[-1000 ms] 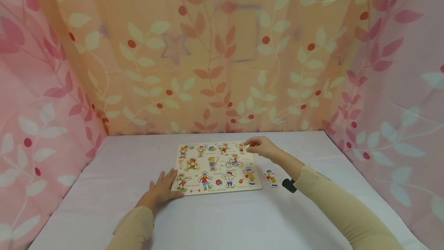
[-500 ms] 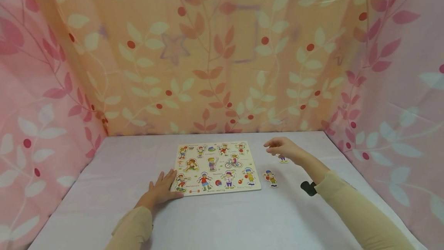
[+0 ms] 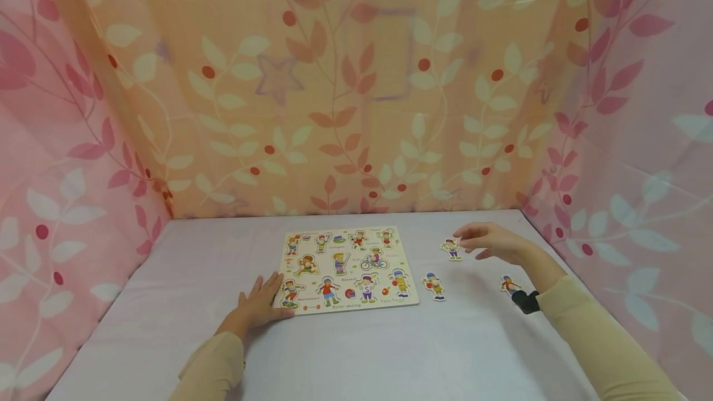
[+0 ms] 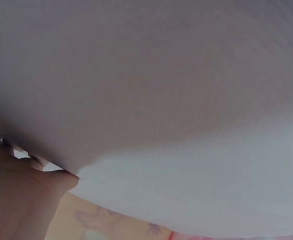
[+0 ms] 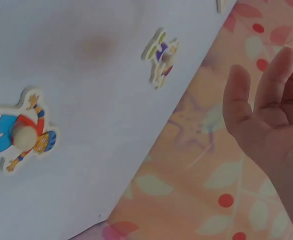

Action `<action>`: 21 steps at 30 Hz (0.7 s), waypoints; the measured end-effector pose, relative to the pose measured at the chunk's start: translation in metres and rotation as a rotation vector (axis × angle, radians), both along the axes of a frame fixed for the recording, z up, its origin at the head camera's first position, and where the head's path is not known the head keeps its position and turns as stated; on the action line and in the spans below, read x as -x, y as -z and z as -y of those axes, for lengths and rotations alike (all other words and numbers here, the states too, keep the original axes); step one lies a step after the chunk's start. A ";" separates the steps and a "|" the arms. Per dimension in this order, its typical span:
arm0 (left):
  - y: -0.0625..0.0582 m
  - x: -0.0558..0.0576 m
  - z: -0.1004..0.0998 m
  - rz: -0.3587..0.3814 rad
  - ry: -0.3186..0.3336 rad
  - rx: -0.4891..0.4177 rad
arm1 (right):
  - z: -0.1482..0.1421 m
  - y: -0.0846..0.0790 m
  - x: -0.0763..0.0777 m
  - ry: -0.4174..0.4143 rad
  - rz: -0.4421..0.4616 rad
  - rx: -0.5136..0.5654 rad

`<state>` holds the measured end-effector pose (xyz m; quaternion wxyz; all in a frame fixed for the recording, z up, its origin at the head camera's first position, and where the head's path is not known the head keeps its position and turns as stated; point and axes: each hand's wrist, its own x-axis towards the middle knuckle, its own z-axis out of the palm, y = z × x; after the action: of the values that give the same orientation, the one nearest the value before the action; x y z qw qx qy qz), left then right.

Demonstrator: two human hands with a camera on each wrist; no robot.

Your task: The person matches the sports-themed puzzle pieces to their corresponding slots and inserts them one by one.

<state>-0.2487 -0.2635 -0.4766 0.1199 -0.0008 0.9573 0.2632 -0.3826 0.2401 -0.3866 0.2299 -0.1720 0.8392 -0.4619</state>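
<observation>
A wooden peg puzzle board with several sports figures lies on the white table. My left hand rests at its left edge, fingers spread along the side and thumb at the front corner; the left wrist view shows this hand only in part. Just right of a loose puzzle piece with purple trousers, my right hand hovers with loosely bent fingers. In the right wrist view the right hand holds nothing, and that knobbed piece lies on the table.
Another loose figure piece lies right of the board. A red-shirted, blue-capped piece lies farther right, partly behind the black wrist camera. Patterned curtains enclose the table's back and sides.
My right hand has moved right, from the board's upper right corner to beside the purple-trousered piece. This piece and the red-shirted one have come into view. My left hand has stayed put.
</observation>
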 end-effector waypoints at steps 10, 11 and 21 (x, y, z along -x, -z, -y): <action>-0.002 0.000 0.000 0.004 0.006 0.002 | -0.044 0.012 0.008 -0.038 0.112 -0.068; -0.001 0.000 0.000 0.004 0.005 0.002 | -0.048 0.014 0.009 -0.037 0.125 -0.073; 0.002 0.002 0.001 0.001 0.015 0.015 | -0.086 0.039 0.014 -0.015 0.259 -0.148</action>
<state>-0.2509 -0.2649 -0.4789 0.1225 0.0055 0.9592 0.2549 -0.3963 0.3263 -0.4257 0.3518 -0.0997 0.8329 -0.4155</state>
